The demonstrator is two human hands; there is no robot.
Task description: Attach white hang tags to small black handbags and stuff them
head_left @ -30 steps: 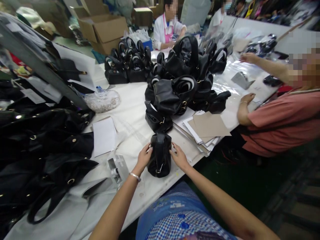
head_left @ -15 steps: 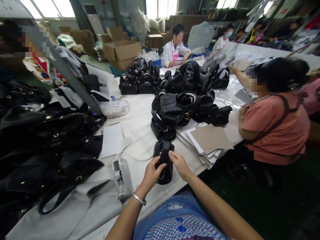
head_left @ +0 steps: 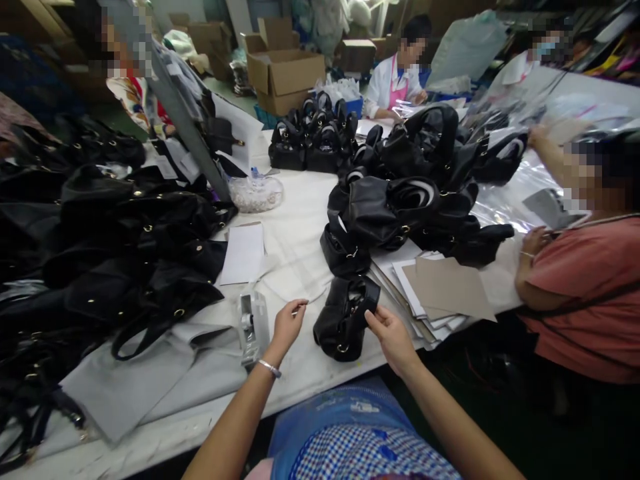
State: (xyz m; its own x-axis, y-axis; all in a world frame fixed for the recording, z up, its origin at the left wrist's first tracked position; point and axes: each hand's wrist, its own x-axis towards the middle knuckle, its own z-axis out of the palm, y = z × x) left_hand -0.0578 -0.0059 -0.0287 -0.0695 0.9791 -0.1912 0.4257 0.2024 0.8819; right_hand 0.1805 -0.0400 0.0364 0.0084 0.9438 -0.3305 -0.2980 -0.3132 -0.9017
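Note:
A small black handbag lies tilted on the white table near its front edge. My right hand grips the bag's upper right edge, fingers curled on it. My left hand hovers to the left of the bag, apart from it, with thumb and forefinger pinched on something thin that I cannot make out. A tape dispenser sits just left of my left hand.
A pile of black handbags fills the table's middle, more black bags heap at the left. A stack of cardboard and paper sheets lies right of my bag. A person in a red shirt sits at right; others work farther back.
My left hand has come off the bag and moved left. The bag has tipped over toward the right, still held by my right hand. The view has shifted left.

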